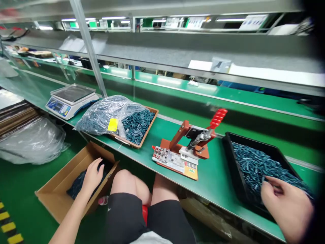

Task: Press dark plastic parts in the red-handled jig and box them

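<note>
My left hand [93, 174] is over a cardboard box [57, 181] on the left, its fingers stretched out and the thumb apart, holding nothing visible. Dark blue-green parts [77, 184] lie in that box, below the hand. At the far right my right hand [288, 205] is at the near edge of a black tray [232, 169] heaped with small teal parts [264, 162]. Its thumb and fingers are curled together at the heap; what they pinch is too small to make out. Between the hands stands a toggle-clamp fixture [177, 159] with a red handle [218, 118].
On the green bench [215, 189], an orange-brown tray [152, 122] of teal parts sits beneath a clear plastic bag [101, 113] with a yellow label. A weighing scale [71, 101] stands further left. A metal post [88, 47] rises behind, and a grey shelf [162, 51] runs across.
</note>
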Action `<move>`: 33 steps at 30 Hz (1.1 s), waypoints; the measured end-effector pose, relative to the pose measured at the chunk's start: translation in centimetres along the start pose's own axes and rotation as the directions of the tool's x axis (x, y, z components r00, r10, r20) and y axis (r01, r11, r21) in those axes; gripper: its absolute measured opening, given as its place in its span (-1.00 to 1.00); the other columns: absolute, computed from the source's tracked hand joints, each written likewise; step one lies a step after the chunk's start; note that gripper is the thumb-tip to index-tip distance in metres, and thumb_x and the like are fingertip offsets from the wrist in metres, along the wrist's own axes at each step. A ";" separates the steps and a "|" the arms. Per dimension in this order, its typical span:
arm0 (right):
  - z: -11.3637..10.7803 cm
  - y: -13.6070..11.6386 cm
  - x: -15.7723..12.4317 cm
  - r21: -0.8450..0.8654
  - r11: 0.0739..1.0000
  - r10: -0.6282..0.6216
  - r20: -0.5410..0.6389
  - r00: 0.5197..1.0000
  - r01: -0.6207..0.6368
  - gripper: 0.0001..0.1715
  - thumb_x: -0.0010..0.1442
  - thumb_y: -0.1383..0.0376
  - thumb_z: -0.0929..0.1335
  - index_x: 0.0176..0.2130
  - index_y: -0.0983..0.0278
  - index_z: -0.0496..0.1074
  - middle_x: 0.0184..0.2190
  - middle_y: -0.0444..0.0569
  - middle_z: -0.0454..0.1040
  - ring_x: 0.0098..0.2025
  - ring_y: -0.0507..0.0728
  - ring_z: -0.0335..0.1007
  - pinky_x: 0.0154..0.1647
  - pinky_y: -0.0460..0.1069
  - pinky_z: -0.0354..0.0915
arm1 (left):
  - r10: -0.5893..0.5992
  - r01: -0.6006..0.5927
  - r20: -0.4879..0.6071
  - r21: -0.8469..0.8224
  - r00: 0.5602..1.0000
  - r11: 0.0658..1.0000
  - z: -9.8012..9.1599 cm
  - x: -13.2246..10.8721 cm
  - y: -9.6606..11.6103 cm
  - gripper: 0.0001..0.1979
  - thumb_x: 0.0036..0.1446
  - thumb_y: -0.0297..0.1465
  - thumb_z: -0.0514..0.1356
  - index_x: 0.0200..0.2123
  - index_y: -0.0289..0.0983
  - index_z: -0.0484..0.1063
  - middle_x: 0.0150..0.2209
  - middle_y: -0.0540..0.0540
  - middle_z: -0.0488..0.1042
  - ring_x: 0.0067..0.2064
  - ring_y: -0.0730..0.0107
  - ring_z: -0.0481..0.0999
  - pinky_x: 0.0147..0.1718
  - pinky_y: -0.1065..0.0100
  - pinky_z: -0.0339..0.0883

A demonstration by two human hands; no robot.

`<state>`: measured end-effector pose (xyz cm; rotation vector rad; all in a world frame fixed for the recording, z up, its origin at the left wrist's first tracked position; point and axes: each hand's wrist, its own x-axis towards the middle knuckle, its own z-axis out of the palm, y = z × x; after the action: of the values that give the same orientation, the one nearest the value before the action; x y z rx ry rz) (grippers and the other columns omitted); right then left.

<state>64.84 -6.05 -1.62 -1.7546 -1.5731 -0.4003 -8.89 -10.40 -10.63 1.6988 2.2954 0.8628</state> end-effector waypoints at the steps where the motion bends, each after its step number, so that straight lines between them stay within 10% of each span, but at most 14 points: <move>1: 0.3 1.2 0.3 -0.026 0.998 0.062 0.079 0.995 -0.060 -0.89 0.11 0.14 0.40 -0.41 0.09 0.51 -0.53 0.08 0.50 -0.53 0.32 0.41 -0.48 0.20 0.25 | 0.119 -0.121 -0.024 -0.052 0.993 0.991 0.1 1.5 2.8 -0.54 0.31 -0.17 0.03 0.11 -0.27 0.48 0.18 -0.24 0.53 0.26 0.04 0.46 0.35 0.01 0.25; 5: 1.5 1.3 0.3 -0.196 0.955 0.273 0.277 0.921 -0.224 -0.84 0.04 0.22 0.39 -0.33 0.19 0.56 -0.36 0.18 0.58 -0.27 0.38 0.56 -0.19 0.21 0.41 | 0.478 -0.476 -0.042 -0.193 0.878 0.858 1.2 8.2 14.6 -0.61 0.33 -0.19 0.07 0.06 -0.23 0.51 0.13 -0.20 0.55 0.21 0.12 0.49 0.31 0.09 0.31; 9: 1.5 -1.3 0.2 -0.231 0.926 0.352 0.247 0.903 -0.298 -0.76 0.13 0.30 0.34 -0.22 0.28 0.58 -0.21 0.17 0.58 -0.12 0.30 0.54 0.00 0.12 0.38 | 0.493 -0.489 0.097 -0.064 0.864 0.870 3.9 14.2 21.2 -0.57 0.23 -0.26 0.10 0.09 -0.31 0.50 0.10 -0.29 0.52 0.18 0.02 0.50 0.27 0.08 0.32; 16: 0.6 -2.5 0.0 0.015 0.919 0.389 0.133 0.912 -0.394 -0.85 0.16 0.33 0.31 -0.36 0.23 0.50 -0.29 0.02 0.53 -0.16 0.19 0.46 0.01 0.04 0.31 | 0.353 -0.405 0.307 0.126 0.884 0.906 8.0 17.7 20.8 -0.50 0.28 -0.26 -0.01 0.17 -0.30 0.46 0.14 -0.35 0.51 0.15 -0.07 0.54 0.16 0.05 0.38; 33: 0.2 -1.4 0.3 0.412 0.688 0.680 -0.078 0.729 -0.598 -0.40 0.08 -0.20 0.33 -0.26 0.25 0.48 -0.30 0.10 0.60 -0.37 0.21 0.52 -0.33 0.08 0.44 | 0.235 -0.283 0.348 0.094 0.908 0.954 4.0 15.7 23.2 -0.48 0.37 -0.23 -0.16 0.12 -0.17 0.51 0.19 -0.26 0.46 0.05 -0.10 0.57 0.03 -0.01 0.44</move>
<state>63.47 -5.67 -1.10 -1.7570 -0.7141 0.0491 6.65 9.77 1.61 2.0637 1.9747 0.4097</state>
